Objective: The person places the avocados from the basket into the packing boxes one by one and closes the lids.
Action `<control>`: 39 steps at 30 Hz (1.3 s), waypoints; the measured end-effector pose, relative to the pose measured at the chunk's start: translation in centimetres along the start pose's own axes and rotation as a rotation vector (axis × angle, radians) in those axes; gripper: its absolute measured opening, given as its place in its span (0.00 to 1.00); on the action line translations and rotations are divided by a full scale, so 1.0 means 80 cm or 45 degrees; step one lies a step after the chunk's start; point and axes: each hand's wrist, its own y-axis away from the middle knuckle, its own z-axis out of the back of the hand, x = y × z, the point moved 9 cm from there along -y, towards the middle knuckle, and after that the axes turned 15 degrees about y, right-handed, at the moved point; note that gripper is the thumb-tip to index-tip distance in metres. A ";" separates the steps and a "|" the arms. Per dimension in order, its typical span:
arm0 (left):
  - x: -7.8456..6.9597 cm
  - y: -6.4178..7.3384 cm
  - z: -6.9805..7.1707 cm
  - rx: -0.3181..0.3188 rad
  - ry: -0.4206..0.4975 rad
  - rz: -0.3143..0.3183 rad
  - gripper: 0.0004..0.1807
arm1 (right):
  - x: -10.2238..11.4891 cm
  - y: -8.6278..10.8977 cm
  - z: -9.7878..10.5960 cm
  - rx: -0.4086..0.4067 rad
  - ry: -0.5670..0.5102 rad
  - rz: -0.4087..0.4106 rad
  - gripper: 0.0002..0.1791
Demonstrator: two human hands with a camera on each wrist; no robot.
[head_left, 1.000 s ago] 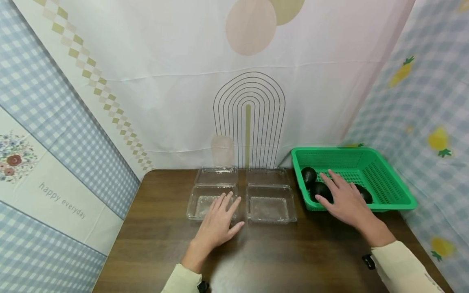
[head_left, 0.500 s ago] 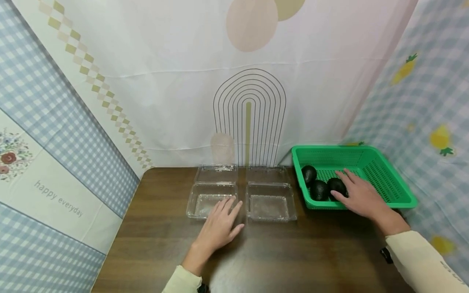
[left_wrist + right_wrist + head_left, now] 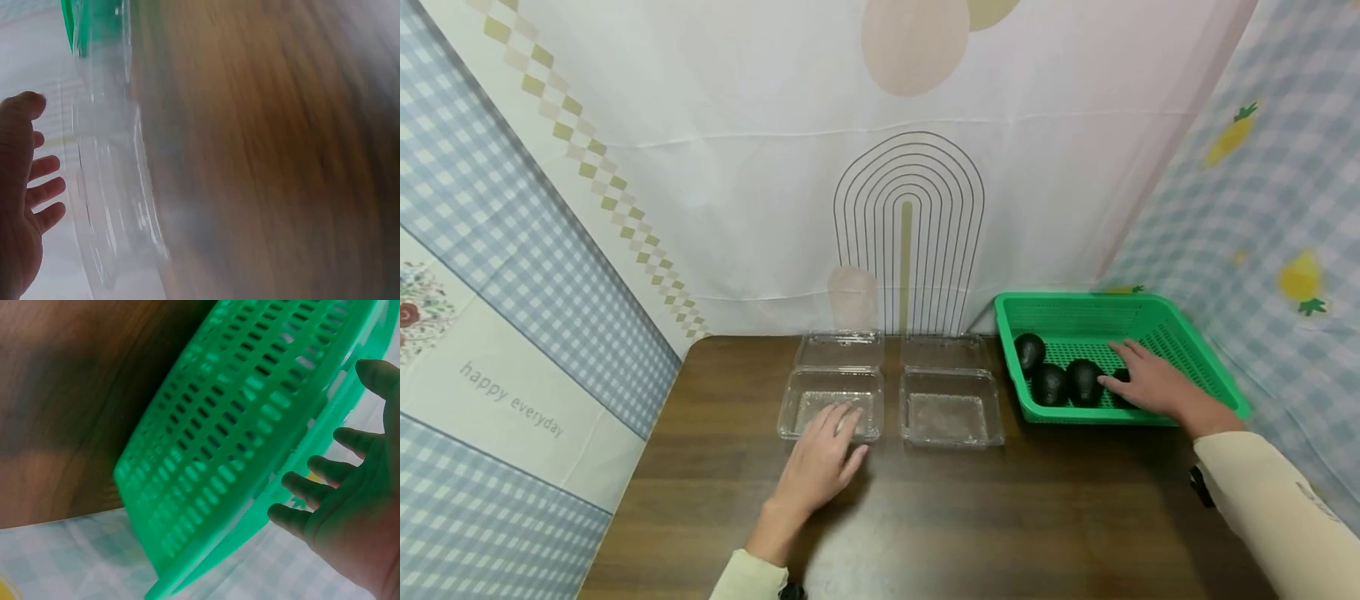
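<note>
Several dark, egg-shaped avocados [image 3: 1049, 385] lie along the near left part of a green plastic basket [image 3: 1097, 298]. My right hand [image 3: 1156, 382] reaches over the basket's front rim, fingers spread loosely above one more avocado [image 3: 1122, 377] that it partly covers. In the right wrist view the fingers [image 3: 299, 487] are apart, with nothing gripped. My left hand [image 3: 815, 463] is relaxed, its fingertips overlapping the front of the left clear plastic clamshell box [image 3: 797, 400]. Beside that box stands a second clear clamshell box [image 3: 951, 417], its lid folded back.
A brown wooden table [image 3: 925, 517] carries the boxes and basket. Behind it hangs a white printed cloth [image 3: 760, 208]. Checked cloths line the left side and the right side [image 3: 1262, 250], close to the basket.
My right hand has moved right across the basket, from over the left avocados, uncovering them. My left hand has shifted slightly left, still relaxed.
</note>
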 end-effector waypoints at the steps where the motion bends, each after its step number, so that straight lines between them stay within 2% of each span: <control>1: 0.003 0.002 0.006 -0.034 0.009 -0.001 0.29 | -0.004 -0.001 -0.002 0.013 -0.015 0.001 0.47; 4: 0.015 0.008 0.024 -0.123 0.016 0.021 0.28 | -0.015 -0.004 -0.009 0.061 -0.058 -0.009 0.47; 7: 0.029 0.014 0.041 -0.203 -0.011 0.087 0.27 | -0.024 -0.006 -0.017 0.107 -0.090 -0.016 0.46; 11: 0.054 0.025 0.063 -0.284 -0.056 0.269 0.28 | -0.032 -0.010 -0.026 0.176 -0.101 -0.023 0.46; 16: 0.086 0.043 0.079 -0.321 -0.023 0.550 0.31 | -0.038 -0.012 -0.030 0.248 -0.107 -0.034 0.47; 21: 0.109 0.057 0.079 -0.305 0.113 0.782 0.32 | -0.042 -0.011 -0.034 0.333 -0.123 -0.042 0.48; 27: 0.127 0.071 0.071 -0.211 0.313 1.057 0.31 | -0.044 -0.008 -0.041 0.444 -0.196 -0.056 0.50; 30: 0.136 0.077 0.067 -0.186 0.363 1.132 0.29 | -0.045 -0.009 -0.046 0.472 -0.236 -0.055 0.51; 34: 0.147 0.084 0.062 -0.220 0.426 1.198 0.23 | -0.046 -0.010 -0.049 0.494 -0.268 -0.041 0.54; 39: 0.154 0.091 0.051 -0.258 0.687 1.301 0.19 | -0.049 -0.006 -0.050 0.510 -0.248 -0.040 0.55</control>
